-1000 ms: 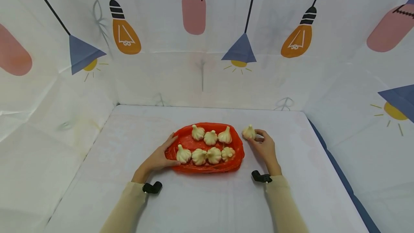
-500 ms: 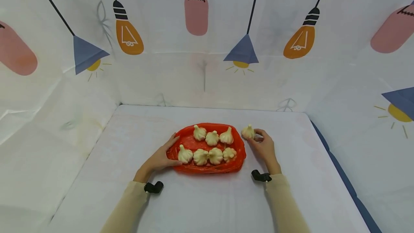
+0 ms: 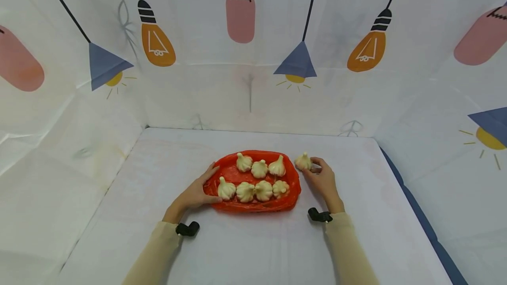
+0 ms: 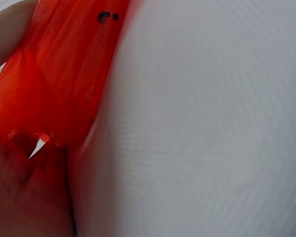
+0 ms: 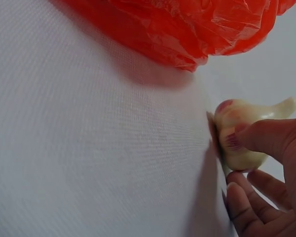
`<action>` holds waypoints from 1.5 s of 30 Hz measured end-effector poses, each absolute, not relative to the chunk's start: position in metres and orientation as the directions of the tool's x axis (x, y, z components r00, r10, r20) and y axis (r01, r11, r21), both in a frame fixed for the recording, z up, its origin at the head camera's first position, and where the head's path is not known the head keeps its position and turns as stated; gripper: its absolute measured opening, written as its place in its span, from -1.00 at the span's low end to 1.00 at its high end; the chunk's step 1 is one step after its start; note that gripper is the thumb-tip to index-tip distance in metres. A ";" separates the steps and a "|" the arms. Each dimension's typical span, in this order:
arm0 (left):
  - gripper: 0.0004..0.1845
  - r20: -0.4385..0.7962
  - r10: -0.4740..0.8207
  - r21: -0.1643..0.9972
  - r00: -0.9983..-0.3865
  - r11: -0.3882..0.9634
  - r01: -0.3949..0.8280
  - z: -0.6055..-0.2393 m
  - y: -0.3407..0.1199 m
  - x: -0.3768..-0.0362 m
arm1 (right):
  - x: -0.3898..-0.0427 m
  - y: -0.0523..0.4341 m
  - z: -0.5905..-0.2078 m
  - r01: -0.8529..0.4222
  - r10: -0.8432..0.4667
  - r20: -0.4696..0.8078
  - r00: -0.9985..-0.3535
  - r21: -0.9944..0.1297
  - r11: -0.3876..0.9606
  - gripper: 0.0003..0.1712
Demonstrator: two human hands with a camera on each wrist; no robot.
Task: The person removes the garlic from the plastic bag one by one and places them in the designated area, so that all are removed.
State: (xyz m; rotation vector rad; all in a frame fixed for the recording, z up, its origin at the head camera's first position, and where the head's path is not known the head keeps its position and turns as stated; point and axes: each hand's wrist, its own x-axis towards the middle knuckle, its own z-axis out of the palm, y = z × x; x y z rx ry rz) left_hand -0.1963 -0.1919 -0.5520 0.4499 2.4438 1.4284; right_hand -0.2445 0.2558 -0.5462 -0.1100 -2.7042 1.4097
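Observation:
A red plastic bag [image 3: 233,176], its rim rolled into an oval tray shape, lies on the white table. Three garlic bulbs sit in its back row, and several more line the front, such as the leftmost bulb [image 3: 226,189]. My left hand [image 3: 196,191] grips the bag's left end, thumb on the near rim and fingers round the far side. Just right of the bag, my right hand [image 3: 325,180] pinches a single garlic bulb [image 3: 303,162]. In the right wrist view the thumb presses this bulb [image 5: 244,116], stem pointing away, close over the table.
The white tabletop [image 3: 253,245] extends round the bag on all sides. A white cloth wall [image 3: 190,91] printed with lamps and bulbs encloses the back and sides. Each wrist wears a black camera mount, such as the left mount [image 3: 187,229].
The right hand has shifted very slightly left with its garlic bulb, closer to the bag. The head view moved a little early on. The left hand keeps its hold.

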 end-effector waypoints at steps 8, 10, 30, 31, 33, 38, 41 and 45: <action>0.20 -0.072 0.395 0.882 -0.916 0.454 0.126 -0.554 -0.190 -0.195 | -0.234 0.265 -0.538 -0.015 0.035 0.050 -0.998 -0.759 0.651 -0.27; 0.20 -0.070 0.393 0.884 -0.917 0.451 0.126 -0.556 -0.190 -0.195 | -0.230 0.268 -0.535 -0.051 -0.013 0.059 -0.998 -0.710 0.702 -0.25; 0.21 -0.046 0.385 0.865 -0.922 0.477 0.157 -0.553 -0.189 -0.197 | -0.195 0.274 -0.478 -0.374 -0.373 0.082 -0.924 -0.386 0.843 -0.18; 0.21 -0.046 0.384 0.864 -0.922 0.478 0.156 -0.553 -0.189 -0.198 | -0.195 0.273 -0.473 -0.382 -0.382 0.079 -0.921 -0.386 0.840 -0.17; 0.21 -0.048 0.379 0.863 -0.924 0.482 0.153 -0.553 -0.189 -0.199 | -0.195 0.271 -0.462 -0.397 -0.402 0.073 -0.913 -0.393 0.830 -0.17; 0.20 -0.060 0.372 0.862 -0.926 0.488 0.140 -0.553 -0.188 -0.200 | -0.196 0.262 -0.441 -0.425 -0.439 0.065 -0.896 -0.411 0.807 -0.13; 0.20 -0.069 0.364 0.862 -0.929 0.491 0.128 -0.554 -0.189 -0.198 | -0.198 0.255 -0.433 -0.441 -0.464 0.057 -0.884 -0.432 0.786 -0.13; 0.21 -0.063 0.367 0.861 -0.928 0.491 0.136 -0.553 -0.190 -0.196 | -0.199 0.246 -0.423 -0.459 -0.501 0.042 -0.865 -0.471 0.753 -0.14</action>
